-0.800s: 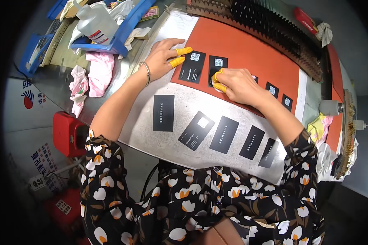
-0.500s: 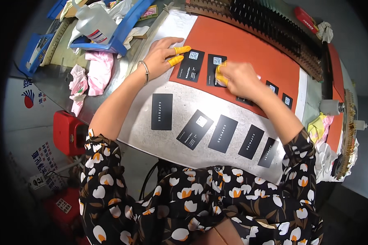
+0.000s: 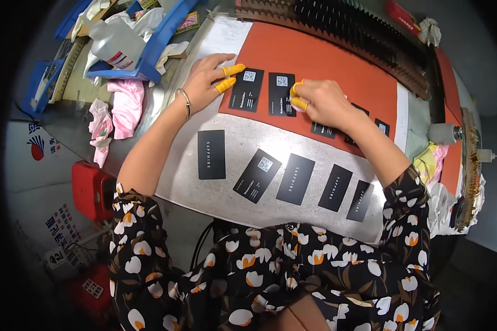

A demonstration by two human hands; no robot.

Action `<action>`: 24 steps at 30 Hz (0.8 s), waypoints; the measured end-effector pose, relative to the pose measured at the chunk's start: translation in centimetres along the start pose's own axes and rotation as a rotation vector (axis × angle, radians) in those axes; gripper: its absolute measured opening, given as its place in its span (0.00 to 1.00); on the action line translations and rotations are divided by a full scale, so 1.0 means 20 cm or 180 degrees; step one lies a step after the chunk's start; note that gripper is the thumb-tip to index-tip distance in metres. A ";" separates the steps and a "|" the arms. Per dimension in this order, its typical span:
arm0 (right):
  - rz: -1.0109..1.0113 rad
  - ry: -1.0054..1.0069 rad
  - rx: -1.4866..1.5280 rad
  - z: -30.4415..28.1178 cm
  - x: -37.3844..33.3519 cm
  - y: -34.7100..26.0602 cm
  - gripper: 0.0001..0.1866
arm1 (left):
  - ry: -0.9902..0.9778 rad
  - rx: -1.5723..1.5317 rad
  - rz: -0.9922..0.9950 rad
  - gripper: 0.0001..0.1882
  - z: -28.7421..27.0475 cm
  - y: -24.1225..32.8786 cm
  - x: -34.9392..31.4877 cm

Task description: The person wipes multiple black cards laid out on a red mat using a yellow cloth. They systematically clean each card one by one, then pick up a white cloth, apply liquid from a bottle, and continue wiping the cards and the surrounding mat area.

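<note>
My left hand (image 3: 205, 83), with yellow finger cots on two fingers, lies with fingers stretched out, its tips touching the left edge of a black card (image 3: 243, 96). Beside that card is a second black card (image 3: 279, 99), also bearing a white square code. At this card's right edge my right hand (image 3: 327, 102), with yellow cots too, is closed on a wad of white cloth (image 3: 297, 108), mostly hidden by the fingers. More black cards (image 3: 322, 129) lie partly hidden under my right forearm. All these rest on an orange-red mat (image 3: 315, 52).
Several black cards (image 3: 211, 154) lie in a row on the metal tabletop (image 3: 182, 185) nearest me. A dark slotted rack (image 3: 348, 33) runs along the far edge. At left are a blue tray (image 3: 149, 60) with a clear bottle (image 3: 116, 44) and pink cloths (image 3: 128, 107).
My right hand has shifted from over the second card to its right edge, uncovering its code. The whole view has slid slightly. My left hand stays at the left card.
</note>
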State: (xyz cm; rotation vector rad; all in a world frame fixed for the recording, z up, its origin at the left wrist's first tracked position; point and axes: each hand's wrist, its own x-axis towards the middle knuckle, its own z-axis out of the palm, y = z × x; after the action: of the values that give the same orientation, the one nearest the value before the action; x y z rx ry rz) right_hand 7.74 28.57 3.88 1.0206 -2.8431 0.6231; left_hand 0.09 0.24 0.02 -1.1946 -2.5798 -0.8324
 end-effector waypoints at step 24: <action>0.0028 -0.0187 -0.0055 0.03 0.07 -0.07 0.05 | -0.0021 0.0078 -0.0046 0.15 0.00 0.01 -0.02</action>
State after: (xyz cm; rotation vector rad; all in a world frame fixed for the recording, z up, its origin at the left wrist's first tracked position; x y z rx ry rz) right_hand 7.54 26.53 4.08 1.0416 -2.8995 0.5779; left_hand 0.48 0.15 -0.05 -1.1754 -2.5993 -0.7987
